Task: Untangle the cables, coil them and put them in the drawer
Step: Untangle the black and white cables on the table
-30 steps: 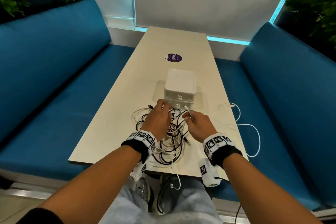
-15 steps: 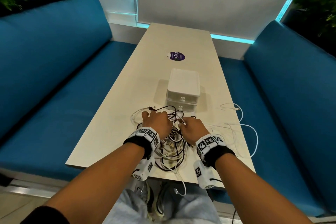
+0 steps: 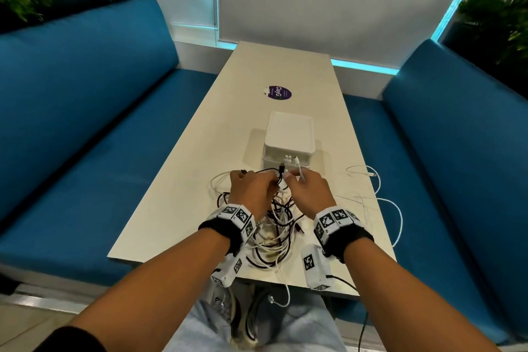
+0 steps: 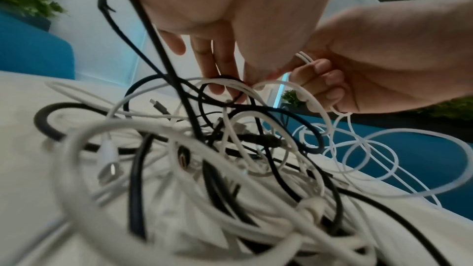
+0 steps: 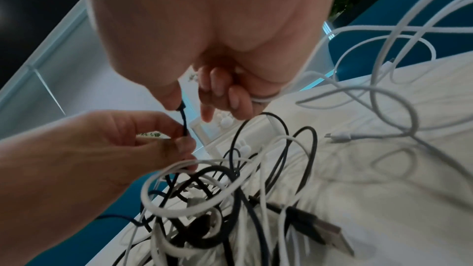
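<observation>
A tangle of black and white cables [image 3: 275,233] lies on the near end of the table [image 3: 177,194], in front of a small white drawer box [image 3: 288,137] whose drawers are closed. My left hand [image 3: 268,184] pinches a black cable [image 5: 184,128] just above the tangle. My right hand [image 3: 294,180] has a white cable [image 5: 263,99] under its curled fingers, and its thumb tip [image 5: 174,96] presses on the black cable's end. A black plug [image 3: 282,168] and a white plug [image 3: 298,171] stick up between the hands.
A loose white cable [image 3: 380,188] trails off the table's right edge over the blue bench [image 3: 443,180]. Another white cable end [image 3: 285,294] hangs off the near edge. A purple sticker [image 3: 277,93] lies beyond the box. Blue benches line both sides.
Both hands dropped onto the tangle half a second ago and have since risen a little. The black plug now stands up between them beside the white one.
</observation>
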A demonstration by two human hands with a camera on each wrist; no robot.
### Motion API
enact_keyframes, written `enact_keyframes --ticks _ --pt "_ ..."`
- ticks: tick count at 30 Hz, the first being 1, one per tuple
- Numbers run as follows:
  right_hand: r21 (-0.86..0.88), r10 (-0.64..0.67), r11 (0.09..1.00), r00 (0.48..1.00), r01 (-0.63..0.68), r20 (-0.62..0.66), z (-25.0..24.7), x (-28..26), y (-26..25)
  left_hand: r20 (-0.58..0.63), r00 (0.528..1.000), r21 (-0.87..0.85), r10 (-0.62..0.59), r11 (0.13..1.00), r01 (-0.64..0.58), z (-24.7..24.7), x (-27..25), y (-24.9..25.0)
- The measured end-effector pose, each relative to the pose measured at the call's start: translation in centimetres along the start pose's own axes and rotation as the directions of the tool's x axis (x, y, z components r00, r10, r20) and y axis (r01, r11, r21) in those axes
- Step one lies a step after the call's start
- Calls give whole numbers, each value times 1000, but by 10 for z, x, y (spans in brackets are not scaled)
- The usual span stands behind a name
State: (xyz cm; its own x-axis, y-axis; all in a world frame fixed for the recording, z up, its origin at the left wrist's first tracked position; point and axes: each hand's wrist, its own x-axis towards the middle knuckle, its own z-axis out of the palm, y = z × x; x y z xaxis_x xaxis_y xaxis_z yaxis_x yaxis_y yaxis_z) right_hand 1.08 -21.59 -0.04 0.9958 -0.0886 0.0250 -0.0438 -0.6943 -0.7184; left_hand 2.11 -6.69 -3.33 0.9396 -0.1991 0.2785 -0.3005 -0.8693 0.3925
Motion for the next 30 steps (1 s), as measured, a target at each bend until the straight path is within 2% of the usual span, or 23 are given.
enact_keyframes --ticks 3,6,12,15,19,23,25,30 --pt "-32 -52 998 997 54 59 -4 -4 -1 -15 998 110 59 992 -57 -4 -2 10" --pt "-42 -73 996 996 75 59 -10 -7 1 15 998 171 66 983 -68 -4 -5 14" --pt "-77 -29 997 1000 28 -11 -9 -9 5 17 999 235 -46 971 41 -2 -14 39" --pt "-174 -6 985 998 -4 -58 -11 -9 6 43 999 300 -14 954 0 3 -18 43" --pt "-317 108 937 984 -149 -144 -43 -4 21 112 994 414 13 908 -59 5 -29 29" --pt "-413 177 885 975 -216 -132 -68 -9 44 152 979 457 139 868 -194 3 -32 23" --pt "-378 137 912 987 -160 -88 -68 -16 45 142 970 452 198 859 -241 6 -33 29" --pt "-228 -56 971 998 64 37 -57 -30 22 177 940 487 291 804 -341 13 -36 41"
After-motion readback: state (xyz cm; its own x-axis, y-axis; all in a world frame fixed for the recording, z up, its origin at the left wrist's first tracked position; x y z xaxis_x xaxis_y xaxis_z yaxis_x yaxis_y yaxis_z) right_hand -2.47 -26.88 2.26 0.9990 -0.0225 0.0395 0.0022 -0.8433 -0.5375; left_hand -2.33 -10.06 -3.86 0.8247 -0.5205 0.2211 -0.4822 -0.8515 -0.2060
